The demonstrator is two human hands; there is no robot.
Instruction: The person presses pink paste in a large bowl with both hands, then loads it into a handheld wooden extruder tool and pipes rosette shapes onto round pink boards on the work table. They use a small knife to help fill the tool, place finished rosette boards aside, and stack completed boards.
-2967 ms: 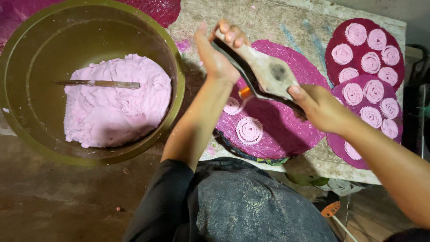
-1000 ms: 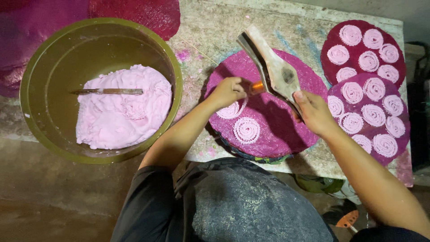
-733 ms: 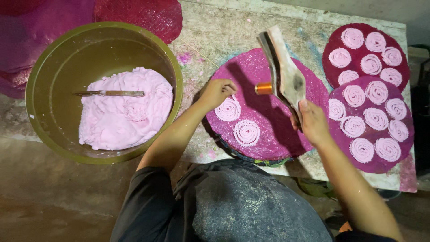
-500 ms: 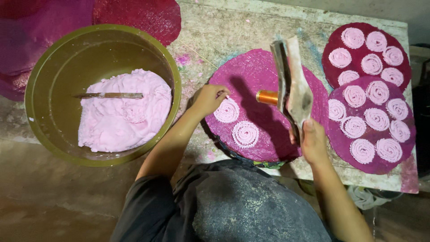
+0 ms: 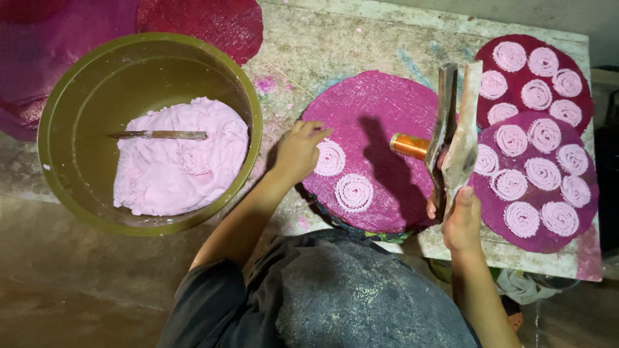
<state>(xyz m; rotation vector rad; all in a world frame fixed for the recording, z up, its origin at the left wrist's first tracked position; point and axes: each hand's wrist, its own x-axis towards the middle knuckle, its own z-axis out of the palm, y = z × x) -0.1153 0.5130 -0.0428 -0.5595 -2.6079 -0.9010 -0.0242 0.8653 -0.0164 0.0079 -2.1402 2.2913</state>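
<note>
Head view: my right hand (image 5: 461,222) is clenched on the lower end of a hinged press (image 5: 454,138), whose two long handles run almost straight away from me, its orange barrel (image 5: 410,145) jutting left over the round magenta mat (image 5: 380,109). My left hand (image 5: 298,152) rests on that mat's left edge, fingers (image 5: 316,132) loosely curled and grasping nothing, just touching one of two pink spirals (image 5: 353,192). The press hangs right of those spirals, so the right hand is nearer to it. The green bowl (image 5: 64,187), far left on the tabletop (image 5: 361,38), holds pink dough (image 5: 177,161) with a knife (image 5: 160,135) lying across it. Two filled mats (image 5: 583,225) overlap at right.
</note>
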